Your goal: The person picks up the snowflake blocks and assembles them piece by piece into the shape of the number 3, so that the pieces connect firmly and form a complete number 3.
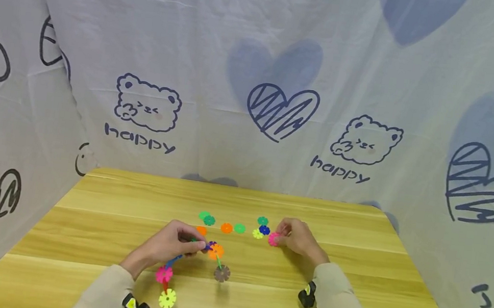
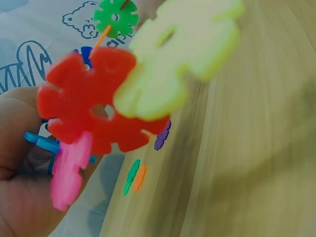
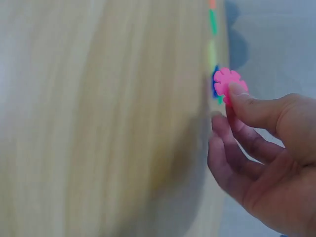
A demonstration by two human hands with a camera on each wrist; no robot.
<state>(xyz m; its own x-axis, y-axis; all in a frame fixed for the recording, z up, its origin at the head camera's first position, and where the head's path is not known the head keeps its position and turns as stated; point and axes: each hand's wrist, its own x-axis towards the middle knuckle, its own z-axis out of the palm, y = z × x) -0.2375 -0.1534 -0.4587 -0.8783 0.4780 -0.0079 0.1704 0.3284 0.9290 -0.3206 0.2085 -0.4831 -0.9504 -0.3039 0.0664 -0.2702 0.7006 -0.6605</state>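
My left hand (image 1: 171, 241) holds a chain of notched plastic flower discs slotted together, raised above the table. One end hangs toward me, with a yellow disc (image 1: 167, 299), a red disc (image 2: 79, 94), a pink disc (image 1: 164, 274) and a blue disc (image 2: 44, 142). Right of the fingertips come a purple piece, an orange disc (image 1: 215, 251), a green one seen edge-on and a brownish-grey disc (image 1: 222, 273). My right hand (image 1: 299, 238) pinches a single pink disc (image 3: 228, 81) between thumb and forefinger, its other fingers loosely bent. Part of the chain is hidden behind the left fingers.
Close to the right hand lie a loose yellow disc (image 1: 258, 233), a dark blue disc (image 1: 264, 230) and a green disc (image 1: 263, 220). Farther left are an orange disc (image 1: 226, 228) and several others. A printed cloth (image 1: 214, 119) encloses the wooden table (image 1: 349, 300) behind and at the sides.
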